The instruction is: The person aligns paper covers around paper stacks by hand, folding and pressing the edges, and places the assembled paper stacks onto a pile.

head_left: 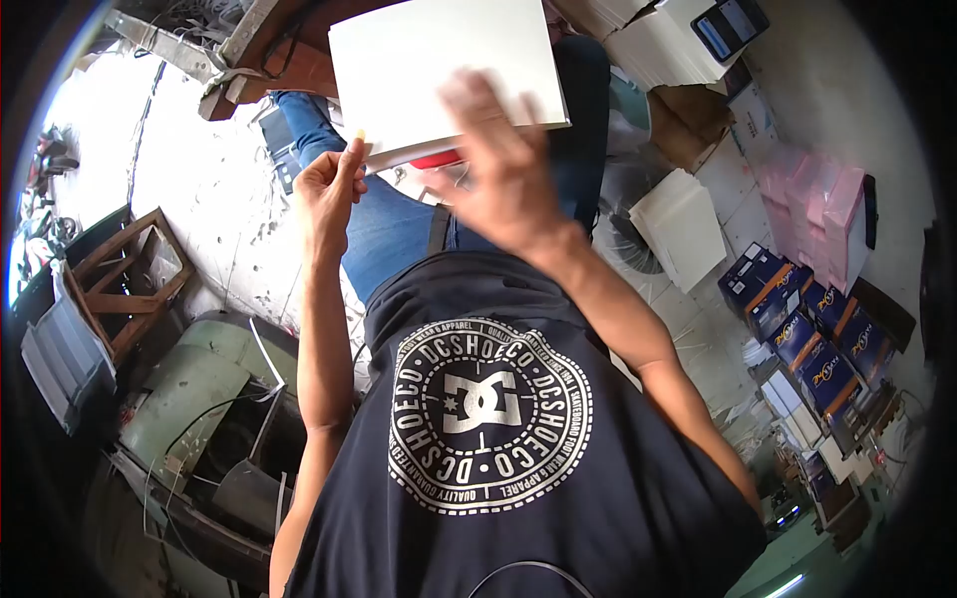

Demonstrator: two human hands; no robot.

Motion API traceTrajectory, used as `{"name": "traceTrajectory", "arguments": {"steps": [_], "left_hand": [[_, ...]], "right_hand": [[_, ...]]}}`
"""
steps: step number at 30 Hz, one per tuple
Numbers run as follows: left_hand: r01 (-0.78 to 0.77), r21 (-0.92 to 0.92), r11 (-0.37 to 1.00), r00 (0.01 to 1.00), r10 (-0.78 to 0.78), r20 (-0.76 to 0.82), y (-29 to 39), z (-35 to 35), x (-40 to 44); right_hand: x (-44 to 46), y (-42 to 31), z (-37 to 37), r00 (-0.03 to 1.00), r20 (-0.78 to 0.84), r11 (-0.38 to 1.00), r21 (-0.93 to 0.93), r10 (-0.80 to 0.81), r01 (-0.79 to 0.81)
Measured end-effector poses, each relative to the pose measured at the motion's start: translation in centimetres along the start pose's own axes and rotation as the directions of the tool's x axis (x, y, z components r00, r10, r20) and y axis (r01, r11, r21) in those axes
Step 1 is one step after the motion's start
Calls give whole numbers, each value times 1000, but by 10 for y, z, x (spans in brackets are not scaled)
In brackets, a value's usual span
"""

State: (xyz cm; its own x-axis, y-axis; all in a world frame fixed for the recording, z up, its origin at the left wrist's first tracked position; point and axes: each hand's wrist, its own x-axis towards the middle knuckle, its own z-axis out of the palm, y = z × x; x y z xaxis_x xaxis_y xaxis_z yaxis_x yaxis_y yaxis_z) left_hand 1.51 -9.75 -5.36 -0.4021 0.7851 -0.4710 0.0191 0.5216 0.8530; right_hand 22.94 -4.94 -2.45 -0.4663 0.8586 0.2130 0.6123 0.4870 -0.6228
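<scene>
A stack of white paper sheets [429, 60] lies in front of my body, above my lap. At its lower left corner my left hand [334, 189] pinches the edge between thumb and fingers. My right hand [503, 164] is over the lower right part of the sheets, its fingers spread and blurred by motion. Whether its palm touches the paper cannot be told. A red object [436, 159] shows partly under the lower edge of the stack, between my hands.
Another paper stack [680, 229] lies on the floor at the right, below a taller pile [663, 45]. Farther right are pink-wrapped bundles [812, 204] and dark blue boxes [797, 319]. A wooden frame [135, 284] and a green machine [189, 374] stand at the left.
</scene>
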Motion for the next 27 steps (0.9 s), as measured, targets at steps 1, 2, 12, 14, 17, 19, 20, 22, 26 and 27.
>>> {"name": "traceTrajectory", "arguments": {"steps": [1,2,12,14,17,19,20,22,26,27], "left_hand": [[-5,15,1000,1000,5,2,0,0,1],[-11,31,999,1000,11,3,-2,-2,3],[-76,-57,995,994,81,80,-16,-6,9],[-66,-82,994,994,73,81,-17,-6,11],[-48,-52,997,995,52,83,-16,-7,10],[-40,-36,999,996,43,83,-11,-4,8],[-34,-10,999,995,35,93,-8,-5,7],[-37,30,999,995,34,98,-4,-6,6],[-1,-32,999,995,4,103,19,-12,-8],[29,-71,997,994,-21,110,30,-16,-16]], "right_hand": [[-1,22,-13,995,-85,998,32,56,-53],[-5,47,-22,986,-157,998,-30,51,-56],[-9,-41,40,970,224,936,-312,-97,166],[-13,-45,61,973,213,914,-370,-93,168],[-23,-21,35,973,227,937,-328,-44,119],[-37,13,5,980,196,926,-376,30,47],[-44,29,-9,989,139,933,-360,53,0],[-52,60,-28,995,85,928,-373,58,-22],[-30,66,-49,998,25,958,-280,-54,59],[-20,62,-50,996,-3,970,-227,-85,83]]}}
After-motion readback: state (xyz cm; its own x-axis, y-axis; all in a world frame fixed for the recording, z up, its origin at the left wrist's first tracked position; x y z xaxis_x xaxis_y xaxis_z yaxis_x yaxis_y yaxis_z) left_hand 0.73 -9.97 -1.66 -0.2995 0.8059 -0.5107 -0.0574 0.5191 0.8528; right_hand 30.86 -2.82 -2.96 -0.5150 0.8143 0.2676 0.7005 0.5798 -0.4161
